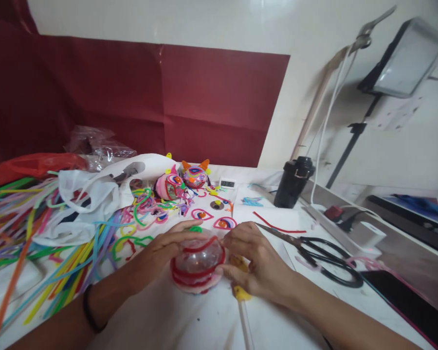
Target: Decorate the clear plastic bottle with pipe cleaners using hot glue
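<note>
Two bare hands steady a clear ball point(200, 260) trimmed with red and pink stems, low on the tabletop point(211, 323) directly before the person at work. The left hand point(155, 255) cups the ball's left side, fingers held close together and reaching over the top, seemingly to keep it from rolling. The right hand point(255, 257) grips the other side, thumb low and bent fingers high, where a red stem point(200, 280) loops round; from here an onlooker cannot tell whether they pinch the stem itself. Gripping from both sides probably suits so round and slick a surface.

Beyond lie two eye shapes point(225, 223) point(202, 215), laid flat and apart, perhaps to keep their outlines unspoiled, and two decorated balls point(170, 186) point(195, 176) side by side. Scissors point(310, 248) lie to the right, handles toward the person, handy for the right hand, with a loose red strip point(279, 227) near their tips. Coloured stems point(71, 277) heap up at left, likely to leave the middle free. A black flask point(294, 182) stands upright farther back.
</note>
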